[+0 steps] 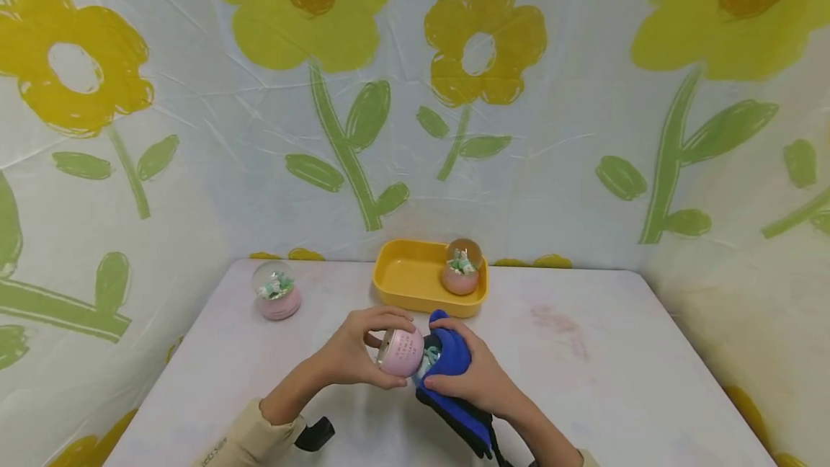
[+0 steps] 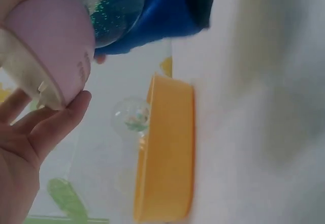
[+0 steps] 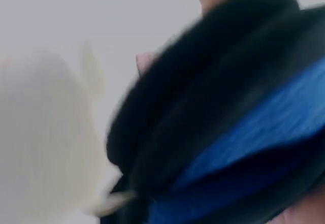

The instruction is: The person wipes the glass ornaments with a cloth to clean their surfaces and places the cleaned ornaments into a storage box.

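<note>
Over the middle of the table my left hand (image 1: 346,352) grips a snow globe by its pink base (image 1: 400,354), which is tilted on its side with the underside facing left. My right hand (image 1: 485,375) holds a blue cloth with black edging (image 1: 454,353) around the globe's glass dome. In the left wrist view, glitter shows inside the dome (image 2: 114,18) beside the cloth (image 2: 172,10). The cloth (image 3: 228,97) fills much of the right wrist view, blurred, and hides most of the right hand there.
Behind the hands stands a yellow tray (image 1: 421,304) with a second snow globe (image 1: 461,281) upright at its right end. A third snow globe (image 1: 279,303) stands at the table's back left. Flower-printed cloth walls (image 1: 551,193) rise behind the table and at its sides.
</note>
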